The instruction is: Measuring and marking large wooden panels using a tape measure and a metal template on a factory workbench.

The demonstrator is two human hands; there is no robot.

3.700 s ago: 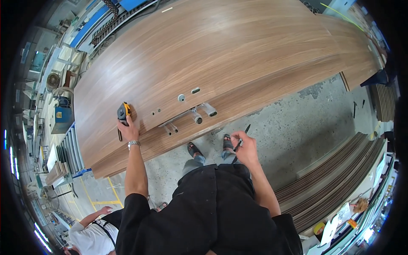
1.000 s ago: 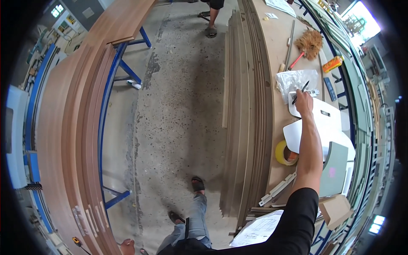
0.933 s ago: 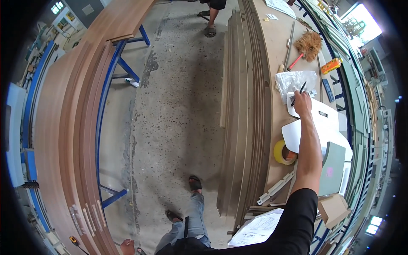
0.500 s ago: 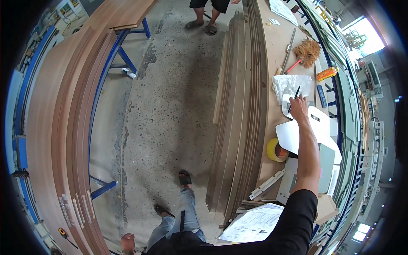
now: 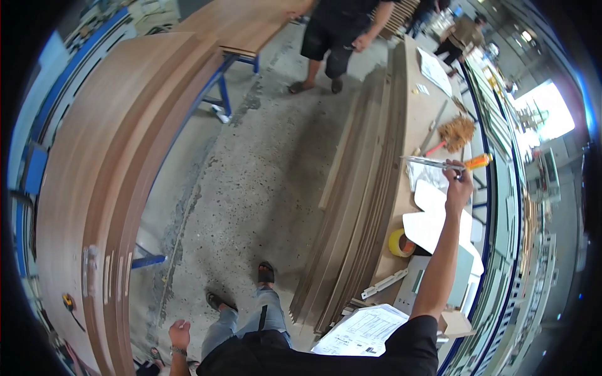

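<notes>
My right hand (image 5: 459,189) is raised above the right-hand bench, closed on a long, slim, silvery tool (image 5: 429,162) that points left; motion blur hides its exact kind. Something dark, like a pen, shows near the fingers. Below the hand are a clear plastic bag (image 5: 421,172) and white flat panels (image 5: 433,224). Just beyond it stands an orange-yellow bottle (image 5: 478,161). A brown feather duster (image 5: 456,133) with a red handle lies farther along. My left hand (image 5: 179,335) hangs low at my left side, fingers curled, with nothing visible in it.
Long stacked boards (image 5: 357,207) run along the bench's left side. Wood panels (image 5: 125,125) rest on blue stands at left, with a yellow-black screwdriver (image 5: 68,302) on them. A yellow tape roll (image 5: 401,242) and printed papers (image 5: 360,331) lie near me. Another person (image 5: 342,37) stands ahead.
My right hand has lifted from the white panels, and a long silvery tool now shows in it. The view has tilted up and turned; the person ahead shows more fully.
</notes>
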